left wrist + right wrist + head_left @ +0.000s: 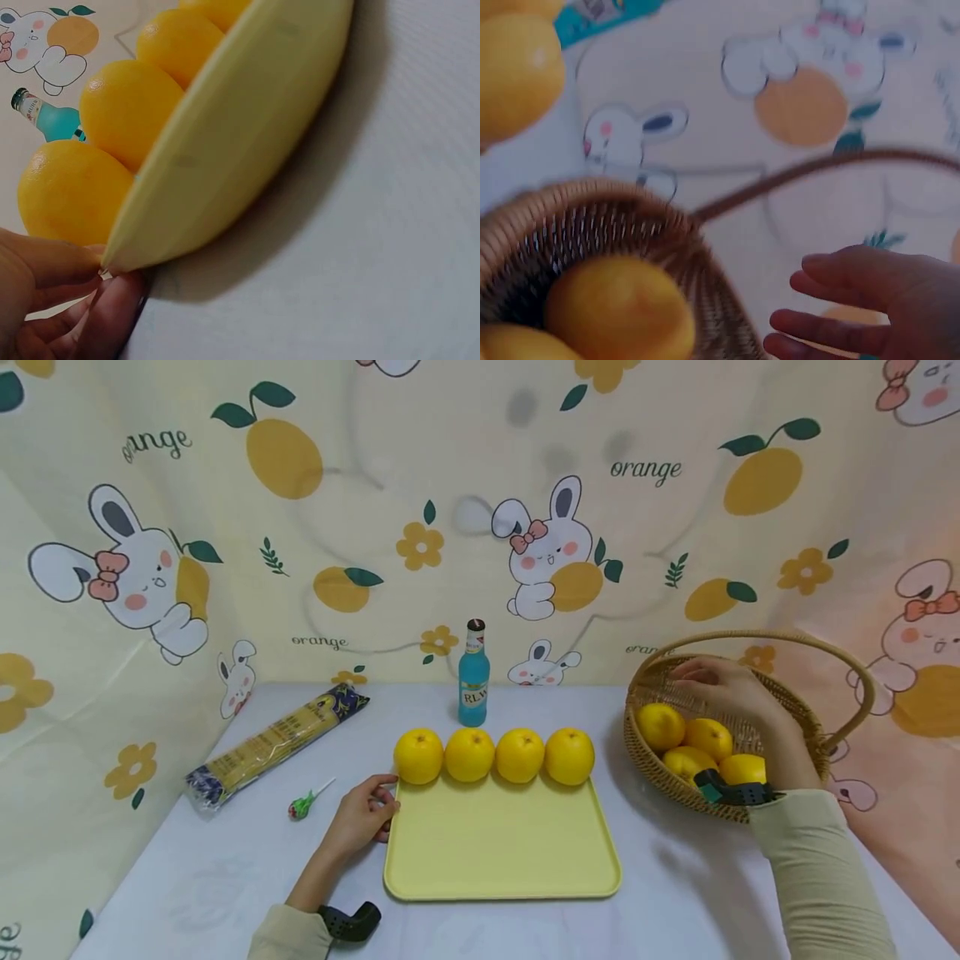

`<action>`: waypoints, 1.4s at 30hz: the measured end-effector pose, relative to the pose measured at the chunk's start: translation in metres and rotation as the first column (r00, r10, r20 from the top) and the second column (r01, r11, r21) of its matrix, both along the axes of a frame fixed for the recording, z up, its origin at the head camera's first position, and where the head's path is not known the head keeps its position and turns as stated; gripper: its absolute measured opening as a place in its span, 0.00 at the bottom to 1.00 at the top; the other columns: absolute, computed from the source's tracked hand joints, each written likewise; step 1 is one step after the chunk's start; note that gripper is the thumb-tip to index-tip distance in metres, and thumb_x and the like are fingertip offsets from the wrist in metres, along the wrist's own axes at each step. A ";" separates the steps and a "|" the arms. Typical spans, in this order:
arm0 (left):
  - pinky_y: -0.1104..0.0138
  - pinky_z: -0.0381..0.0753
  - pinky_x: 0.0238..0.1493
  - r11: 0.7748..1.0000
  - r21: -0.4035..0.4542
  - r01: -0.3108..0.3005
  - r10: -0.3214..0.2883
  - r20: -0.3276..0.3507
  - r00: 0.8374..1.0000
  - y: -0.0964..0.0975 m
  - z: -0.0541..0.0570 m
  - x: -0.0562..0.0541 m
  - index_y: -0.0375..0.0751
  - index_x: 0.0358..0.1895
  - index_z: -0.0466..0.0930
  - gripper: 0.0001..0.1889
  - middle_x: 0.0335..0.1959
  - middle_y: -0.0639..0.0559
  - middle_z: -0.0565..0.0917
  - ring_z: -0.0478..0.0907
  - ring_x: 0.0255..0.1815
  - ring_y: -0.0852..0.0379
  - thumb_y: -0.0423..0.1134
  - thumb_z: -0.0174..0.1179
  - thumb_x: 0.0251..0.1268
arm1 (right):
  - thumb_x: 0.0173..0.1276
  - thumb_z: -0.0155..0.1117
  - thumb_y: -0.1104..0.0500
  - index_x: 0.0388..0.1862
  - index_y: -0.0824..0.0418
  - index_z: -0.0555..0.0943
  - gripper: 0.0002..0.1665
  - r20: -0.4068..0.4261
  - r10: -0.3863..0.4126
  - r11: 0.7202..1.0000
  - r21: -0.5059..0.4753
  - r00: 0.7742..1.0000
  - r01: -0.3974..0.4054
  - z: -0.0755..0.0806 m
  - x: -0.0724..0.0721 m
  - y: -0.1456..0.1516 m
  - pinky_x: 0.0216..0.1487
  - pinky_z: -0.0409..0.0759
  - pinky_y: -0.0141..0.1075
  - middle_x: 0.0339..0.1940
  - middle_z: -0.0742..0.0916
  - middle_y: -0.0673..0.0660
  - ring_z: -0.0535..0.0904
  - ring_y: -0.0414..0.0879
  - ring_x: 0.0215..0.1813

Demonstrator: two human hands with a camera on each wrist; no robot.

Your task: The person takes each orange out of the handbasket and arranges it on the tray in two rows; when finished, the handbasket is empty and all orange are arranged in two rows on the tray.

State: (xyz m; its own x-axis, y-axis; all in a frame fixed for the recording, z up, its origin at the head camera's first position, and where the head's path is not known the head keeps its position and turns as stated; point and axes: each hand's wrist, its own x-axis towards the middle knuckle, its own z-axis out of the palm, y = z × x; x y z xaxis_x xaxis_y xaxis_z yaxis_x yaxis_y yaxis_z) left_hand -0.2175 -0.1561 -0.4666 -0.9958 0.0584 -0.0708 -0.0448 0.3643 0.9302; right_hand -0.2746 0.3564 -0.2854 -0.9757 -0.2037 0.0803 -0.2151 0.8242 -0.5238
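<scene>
Round yellow-orange fruits point(708, 739) are contained in the brown woven basket point(642, 767), just nearside of the closer right hand point(716, 687), its fingers loosely extended, nothing held; the yellow rectangular tray point(502, 843) is pinched at its far-left corner by the left hand point(362, 814)

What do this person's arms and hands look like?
The left sleeve and right sleeve are pale beige. The left hand and right hand wear no gloves. The left wrist device is black and curved; the right wrist device is black with a green patch.
</scene>
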 end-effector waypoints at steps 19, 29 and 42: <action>0.64 0.81 0.17 1.000 0.021 0.009 -0.009 0.013 1.000 -0.002 -0.005 0.003 0.36 0.57 0.72 0.21 0.33 0.47 0.74 0.72 0.19 0.57 0.27 0.58 0.59 | 0.73 0.45 0.43 0.61 0.74 0.67 0.36 0.208 -0.023 0.999 0.039 0.978 0.015 -0.056 -0.030 0.019 0.51 0.74 0.55 0.53 0.76 0.73 0.72 0.64 0.53; 0.64 0.81 0.16 1.000 0.022 0.000 0.000 0.005 1.000 -0.001 -0.006 0.005 0.36 0.57 0.72 0.20 0.32 0.47 0.74 0.72 0.17 0.57 0.28 0.59 0.59 | 0.70 0.30 0.31 0.70 0.73 0.53 0.51 0.319 -0.043 0.985 0.173 0.947 -0.014 -0.065 -0.037 0.009 0.59 0.55 0.69 0.66 0.59 0.79 0.52 0.77 0.65; 0.65 0.80 0.16 1.000 0.001 0.001 -0.001 -0.019 1.000 -0.003 -0.001 0.000 0.37 0.56 0.73 0.20 0.32 0.48 0.74 0.72 0.17 0.57 0.28 0.59 0.59 | 0.67 0.40 0.30 0.68 0.74 0.57 0.52 0.283 -0.026 0.981 0.193 0.959 -0.030 -0.061 -0.040 0.002 0.55 0.66 0.63 0.63 0.66 0.77 0.64 0.72 0.61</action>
